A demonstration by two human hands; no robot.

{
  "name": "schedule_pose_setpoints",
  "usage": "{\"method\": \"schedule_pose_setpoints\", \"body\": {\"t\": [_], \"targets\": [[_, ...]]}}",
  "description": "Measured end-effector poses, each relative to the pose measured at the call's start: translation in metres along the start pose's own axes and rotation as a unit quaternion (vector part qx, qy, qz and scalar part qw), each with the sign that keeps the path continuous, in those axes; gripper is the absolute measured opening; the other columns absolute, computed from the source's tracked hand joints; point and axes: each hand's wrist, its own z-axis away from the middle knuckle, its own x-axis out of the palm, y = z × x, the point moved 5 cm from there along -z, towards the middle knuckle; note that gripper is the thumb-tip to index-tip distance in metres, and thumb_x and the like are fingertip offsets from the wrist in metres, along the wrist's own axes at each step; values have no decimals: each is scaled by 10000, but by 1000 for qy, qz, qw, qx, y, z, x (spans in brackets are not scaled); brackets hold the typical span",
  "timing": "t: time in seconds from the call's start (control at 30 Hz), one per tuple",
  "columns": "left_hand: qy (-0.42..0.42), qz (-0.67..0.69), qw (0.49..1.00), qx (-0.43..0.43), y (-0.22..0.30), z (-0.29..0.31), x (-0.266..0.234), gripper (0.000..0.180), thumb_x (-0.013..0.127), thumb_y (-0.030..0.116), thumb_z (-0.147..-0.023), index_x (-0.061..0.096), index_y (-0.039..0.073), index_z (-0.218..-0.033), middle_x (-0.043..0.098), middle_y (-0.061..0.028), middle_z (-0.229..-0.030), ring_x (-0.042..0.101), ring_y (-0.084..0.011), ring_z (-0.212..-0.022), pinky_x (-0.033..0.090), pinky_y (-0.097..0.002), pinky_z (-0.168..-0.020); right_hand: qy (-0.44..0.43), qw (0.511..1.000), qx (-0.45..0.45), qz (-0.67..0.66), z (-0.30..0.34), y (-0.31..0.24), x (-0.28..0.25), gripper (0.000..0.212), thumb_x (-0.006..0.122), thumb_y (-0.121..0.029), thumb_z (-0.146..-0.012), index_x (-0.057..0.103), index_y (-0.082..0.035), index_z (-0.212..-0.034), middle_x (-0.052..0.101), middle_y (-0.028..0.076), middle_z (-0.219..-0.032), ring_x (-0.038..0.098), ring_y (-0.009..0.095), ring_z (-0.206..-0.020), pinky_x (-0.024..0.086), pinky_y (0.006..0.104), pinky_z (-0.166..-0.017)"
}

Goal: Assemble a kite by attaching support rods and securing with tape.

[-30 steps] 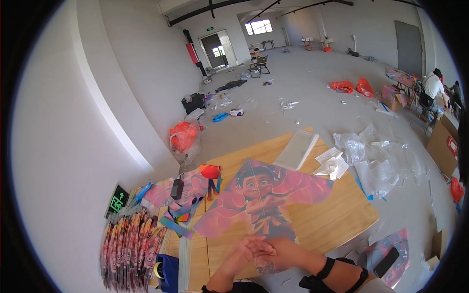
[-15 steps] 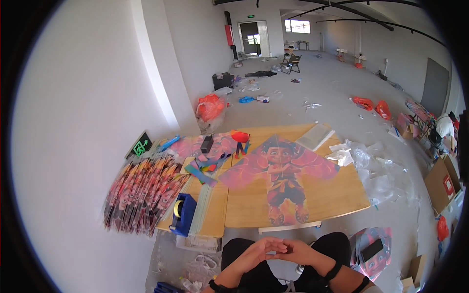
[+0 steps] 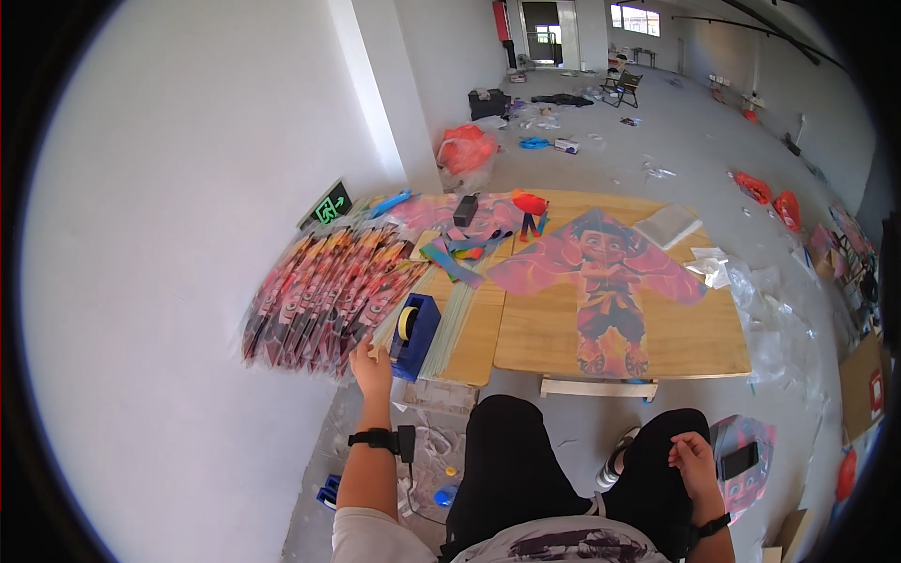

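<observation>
My left hand [image 3: 370, 364] reaches forward with its fingers apart and empty, beside a blue tape dispenser [image 3: 425, 340] holding a yellowish roll. It is close to the near edge of a pile of kites in clear sleeves [image 3: 324, 298]; whether it touches them I cannot tell. My right hand [image 3: 693, 460] is over my right knee, fingers loosely bent and apart, with nothing visible in them. On the wooden table [image 3: 709, 342] a kite with a cartoon figure [image 3: 608, 298] lies spread flat. Thin pale rods [image 3: 449, 324] lie beside the dispenser.
Rainbow ribbons [image 3: 453, 263], a black box [image 3: 465, 210] and a red-topped piece [image 3: 529, 204] lie farther back. A white sheet stack [image 3: 667, 226] sits at the far right corner. Clear plastic [image 3: 774, 305] covers floor to the right. A phone [image 3: 740, 460] rests on a printed surface.
My hands were together over my lap; they have parted. The left has gone forward and left to the dispenser, the right back toward my right knee. The view has shifted left and down.
</observation>
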Motion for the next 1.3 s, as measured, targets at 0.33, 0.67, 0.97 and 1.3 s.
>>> {"method": "schedule_pose_setpoints", "body": {"t": [0.33, 0.67, 0.97, 1.3], "targets": [[-318, 26, 917, -239, -53, -29, 50, 794, 335, 593, -1029, 778, 3, -737, 759, -125, -778, 691, -260, -825, 519, -368, -820, 85, 989, -94, 75, 4, 4, 18, 103, 560, -56, -1030, 657, -21, -1035, 638, 18, -770, 602, 78, -672, 503, 226, -623], [-349, -1, 915, -200, -41, -38, 43, 963, 133, 665, -1023, 806, 54, -705, 767, -110, -760, 709, -289, -919, 487, -363, -994, 60, 982, -89, 154, -1, 0, 36, 105, 588, -31, -996, 690, -11, -1013, 663, 31, -751, 628, 77, -677, 513, 226, -630], [-332, 174, 850, -370, -41, -32, 38, 785, 332, 639, -1025, 775, 10, -871, 738, -77, -838, 579, -217, -784, 428, -382, -797, 18, 977, -93, 192, -14, 0, 59, 110, 592, -26, -983, 697, -5, -1011, 672, 40, -757, 634, 88, -683, 521, 240, -639], [-402, 70, 854, -324, 17, -51, 0, 752, 293, 696, -1013, 744, 98, -952, 710, -28, -823, 567, -205, -824, 436, -435, -776, -27, 973, -78, 213, -19, -4, 82, 121, 601, -38, -983, 708, -11, -1035, 700, 50, -788, 658, 92, -715, 538, 245, -666]]}}
